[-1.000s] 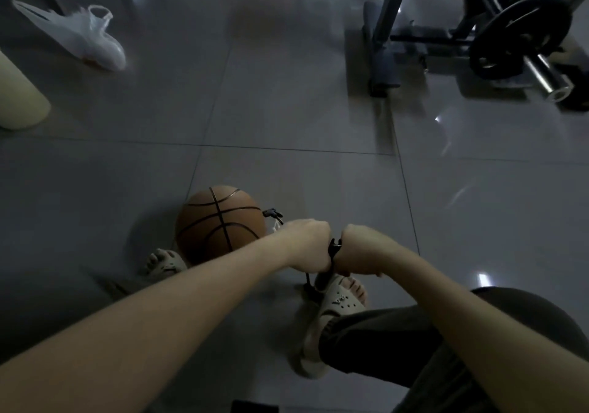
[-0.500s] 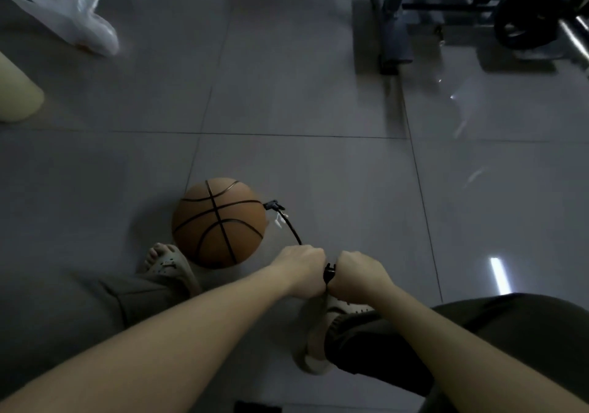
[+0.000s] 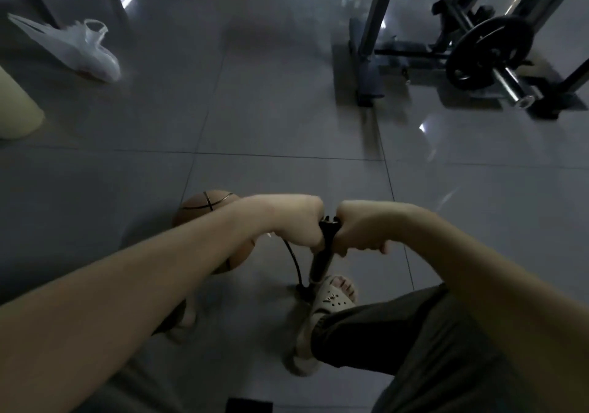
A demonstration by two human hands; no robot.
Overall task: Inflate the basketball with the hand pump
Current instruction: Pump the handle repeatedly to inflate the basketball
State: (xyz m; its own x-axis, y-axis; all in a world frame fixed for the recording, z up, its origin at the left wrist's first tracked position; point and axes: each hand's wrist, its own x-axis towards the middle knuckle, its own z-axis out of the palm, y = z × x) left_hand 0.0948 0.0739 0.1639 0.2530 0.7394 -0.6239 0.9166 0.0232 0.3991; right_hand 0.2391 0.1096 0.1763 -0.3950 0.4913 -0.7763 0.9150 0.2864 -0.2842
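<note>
A brown basketball (image 3: 204, 204) lies on the grey tiled floor, mostly hidden behind my left forearm. A black hand pump (image 3: 321, 261) stands upright just right of it, its base under my right sandalled foot (image 3: 333, 298). A black hose (image 3: 292, 261) curves from the pump's base toward the ball; its end at the ball is hidden. My left hand (image 3: 296, 221) and my right hand (image 3: 363, 226) are each shut on one side of the pump's T-handle, which is raised, with the shaft showing below.
A white plastic bag (image 3: 83, 50) lies at the far left, next to a pale cylinder (image 3: 16, 109) at the left edge. A weight rack with a barbell and black plate (image 3: 487, 54) stands at the far right. My left foot (image 3: 185, 320) is beside the ball.
Both hands have pulled the pump handle up from its low position, exposing the shaft. The view has tilted up, and my left forearm now covers most of the ball.
</note>
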